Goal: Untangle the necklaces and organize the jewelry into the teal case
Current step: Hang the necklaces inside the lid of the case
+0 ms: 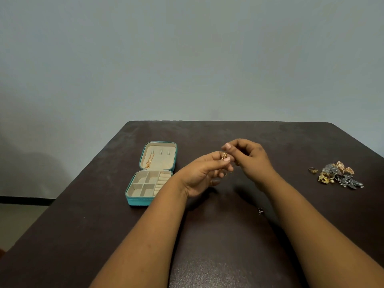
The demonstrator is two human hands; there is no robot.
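Observation:
The teal case (136, 201) lies open on the dark table, left of my hands, showing cream compartments. A gold necklace (150, 160) hangs inside its lid. My left hand (204, 173) and my right hand (249, 157) meet above the table's middle. Both pinch a thin gold chain (224, 155) between their fingertips; most of the chain is hidden by my fingers. A pile of tangled gold and silver jewelry (337, 175) lies at the right, with a gold ring (312, 169) just left of it.
A small silver ring (260, 210) lies on the dark table (228, 235) under my right forearm. The table's left edge runs diagonally past the case. A plain grey wall stands behind the far edge.

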